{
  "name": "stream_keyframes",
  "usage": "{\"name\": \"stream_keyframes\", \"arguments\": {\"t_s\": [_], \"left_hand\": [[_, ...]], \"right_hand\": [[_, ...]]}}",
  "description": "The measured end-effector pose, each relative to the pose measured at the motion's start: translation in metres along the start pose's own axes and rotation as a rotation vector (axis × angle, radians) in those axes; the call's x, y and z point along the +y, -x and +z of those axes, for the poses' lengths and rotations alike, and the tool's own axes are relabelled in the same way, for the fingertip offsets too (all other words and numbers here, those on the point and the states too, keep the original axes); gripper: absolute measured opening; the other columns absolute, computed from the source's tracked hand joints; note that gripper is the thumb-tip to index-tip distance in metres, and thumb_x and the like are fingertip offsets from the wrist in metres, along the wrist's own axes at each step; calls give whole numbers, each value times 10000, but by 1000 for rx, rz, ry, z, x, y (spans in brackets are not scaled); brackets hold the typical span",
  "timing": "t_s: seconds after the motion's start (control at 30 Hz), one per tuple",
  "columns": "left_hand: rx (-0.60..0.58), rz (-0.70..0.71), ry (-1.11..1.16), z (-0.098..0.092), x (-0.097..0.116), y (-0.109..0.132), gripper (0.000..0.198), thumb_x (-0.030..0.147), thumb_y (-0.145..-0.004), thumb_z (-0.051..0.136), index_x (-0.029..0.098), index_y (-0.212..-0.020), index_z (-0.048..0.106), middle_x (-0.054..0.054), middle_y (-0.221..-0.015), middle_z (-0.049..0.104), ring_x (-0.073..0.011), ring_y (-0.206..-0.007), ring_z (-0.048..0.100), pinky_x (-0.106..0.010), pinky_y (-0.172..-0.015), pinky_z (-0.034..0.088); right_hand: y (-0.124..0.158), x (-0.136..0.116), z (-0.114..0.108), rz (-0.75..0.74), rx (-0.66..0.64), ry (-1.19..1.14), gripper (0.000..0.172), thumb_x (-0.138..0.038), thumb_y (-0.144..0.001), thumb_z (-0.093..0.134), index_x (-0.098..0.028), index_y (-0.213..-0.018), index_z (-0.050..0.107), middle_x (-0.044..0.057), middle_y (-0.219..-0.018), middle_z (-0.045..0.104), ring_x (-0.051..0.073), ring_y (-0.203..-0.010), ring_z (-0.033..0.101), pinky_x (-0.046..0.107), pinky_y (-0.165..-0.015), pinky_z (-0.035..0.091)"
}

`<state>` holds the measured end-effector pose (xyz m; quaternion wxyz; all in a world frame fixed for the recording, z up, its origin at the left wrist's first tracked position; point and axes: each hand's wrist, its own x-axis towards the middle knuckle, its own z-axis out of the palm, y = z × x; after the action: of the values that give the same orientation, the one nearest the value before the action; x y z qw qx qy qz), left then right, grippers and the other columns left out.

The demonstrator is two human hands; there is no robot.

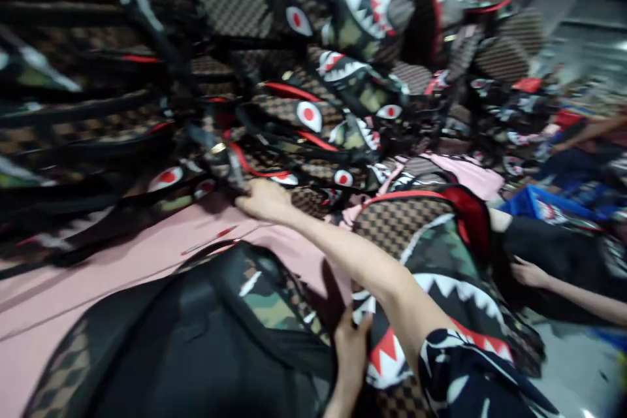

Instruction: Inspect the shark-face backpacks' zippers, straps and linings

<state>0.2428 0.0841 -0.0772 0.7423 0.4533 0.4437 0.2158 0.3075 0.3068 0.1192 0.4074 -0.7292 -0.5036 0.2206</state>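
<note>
My right hand (267,200), at the end of a bare arm with a navy patterned sleeve, reaches to the foot of the stacked bags. Its fingers are curled beside a greyish strap (236,166); what they hold is hidden. Lower down, my left hand (351,339) is closed at the left edge of a shark-mouth backpack (431,241) with brown checks, camouflage and a red-edged opening. Left of that hand, a black-panelled backpack (196,333) lies on pink cloth (196,228). Motion blur softens the details.
Tall piles of checked bags (308,116) with eye and teeth patterns line the back. A red pen-like item (208,241) lies on the pink cloth. At right are another person's hand (531,273) near the shark-mouth backpack and a blue crate (531,201).
</note>
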Motion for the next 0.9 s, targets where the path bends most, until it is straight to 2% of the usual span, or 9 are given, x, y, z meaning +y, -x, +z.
{"name": "stream_keyframes", "arguments": {"t_s": [0.1,0.17,0.23,0.33,0.43,0.5,0.6,0.77,0.9], "left_hand": [[73,95,-14,14,15,4,323,314,-615,699,163,-893,634,-34,-813,667,-250,-853,598,-310,-731,480],[82,135,-26,17,25,4,274,285,-584,704,170,-825,640,-7,-740,662,-225,-777,604,-298,-709,478],[80,157,-25,18,32,6,261,264,-580,708,166,-812,641,-4,-743,664,-201,-747,609,-291,-716,480],[82,158,24,20,34,12,273,251,-612,698,156,-859,629,-27,-804,678,-179,-720,630,-306,-737,496],[89,131,66,25,32,15,277,226,-647,679,154,-907,616,-49,-834,687,-176,-688,643,-338,-737,510],[103,121,71,27,30,15,281,226,-655,680,157,-920,617,-47,-833,689,-181,-697,646,-346,-743,512],[136,124,59,28,27,12,305,262,-646,703,169,-926,625,-29,-824,688,-187,-738,648,-343,-773,506],[201,137,23,29,22,10,350,301,-629,722,186,-946,631,-17,-836,686,-194,-778,648,-359,-818,495],[200,127,71,32,21,11,332,286,-630,719,181,-932,628,-23,-864,687,-193,-793,650,-353,-828,494]], "right_hand": [[102,-7,-71,-137,22,-33,162,-351,-735,639,-192,-762,644,-110,-583,474,59,-633,515,168,-642,374],[179,6,-111,-192,33,-122,195,-383,-741,625,-190,-716,619,-98,-612,494,51,-597,473,146,-564,341],[246,33,-144,-27,45,-515,263,-396,-743,610,-159,-636,566,-70,-526,431,59,-497,397,162,-461,302],[315,89,-182,46,265,-635,238,-395,-773,569,-158,-750,570,-48,-550,467,65,-472,380,177,-426,272],[356,146,-205,144,430,-644,271,-394,-733,612,-158,-865,590,-6,-617,589,57,-407,347,192,-388,253],[372,175,-214,172,546,-615,312,-410,-723,619,-156,-903,589,26,-668,638,51,-372,329,202,-367,253],[375,200,-225,163,719,-531,320,-435,-753,586,-153,-903,587,7,-588,607,67,-352,359,211,-356,273],[328,208,-248,128,795,-424,300,-447,-800,525,-160,-870,576,-42,-476,496,109,-434,476,222,-448,372],[288,209,-257,95,774,-293,242,-417,-813,503,-182,-826,562,-45,-497,507,123,-496,521,233,-537,405]]}}
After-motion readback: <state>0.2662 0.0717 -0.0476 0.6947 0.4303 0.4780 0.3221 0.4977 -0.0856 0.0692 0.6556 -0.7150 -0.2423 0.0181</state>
